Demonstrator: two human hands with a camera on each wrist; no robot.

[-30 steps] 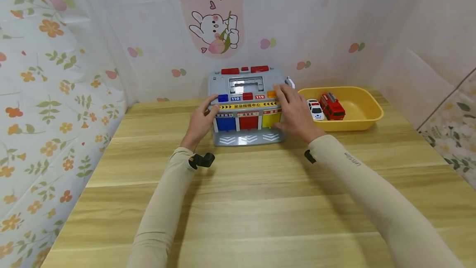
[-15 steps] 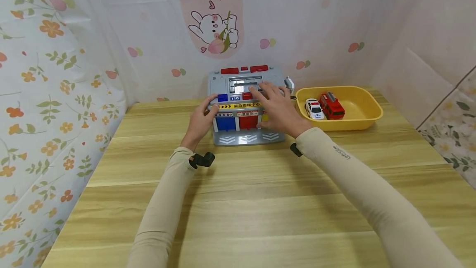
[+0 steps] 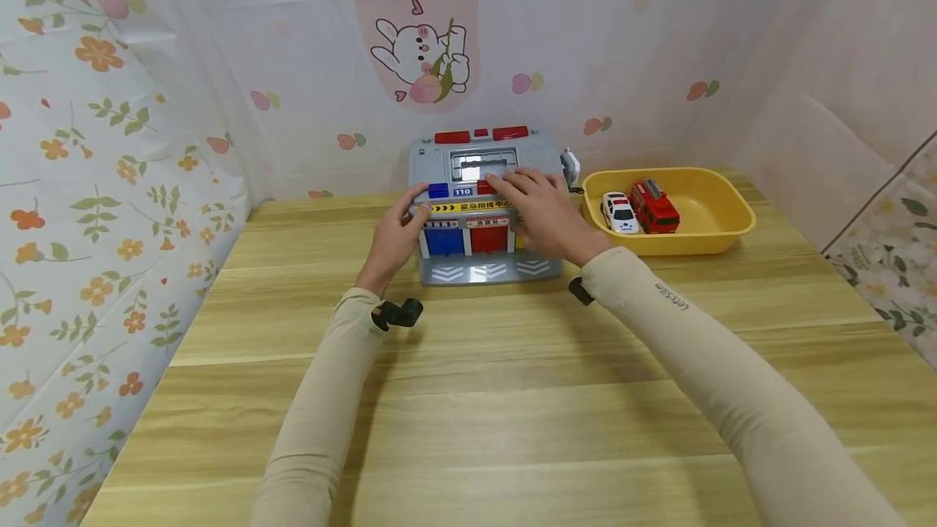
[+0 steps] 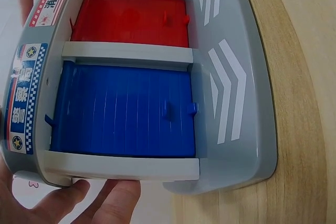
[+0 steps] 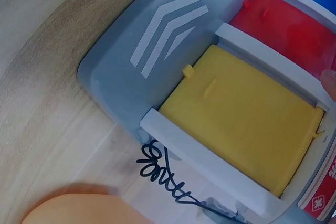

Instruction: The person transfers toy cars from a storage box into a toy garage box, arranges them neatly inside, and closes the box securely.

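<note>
A grey toy garage [image 3: 486,271] stands on the table against the cloth backdrop. Its front has a blue door [image 4: 126,111], a red door [image 4: 131,19] and a yellow door [image 5: 241,116], all down. My left hand [image 3: 394,238] grips the garage's left end, thumb at the front. Over the right part of the roof edge lies my right hand [image 3: 545,214], index fingertip at the red button [image 3: 484,187] and thumb near the red door's top. It covers the roof's right button and most of the yellow door in the head view.
A yellow bin [image 3: 721,242] right of the garage holds a white toy police car [image 3: 621,214] and a red toy fire truck [image 3: 656,208]. A black coiled cord [image 5: 157,169] hangs at the garage's right side. Wood tabletop [image 3: 483,397] stretches in front.
My right hand has moved left along the roof edge, from the orange button to the red one, and its fingers have lowered. My left hand has stayed on the left end.
</note>
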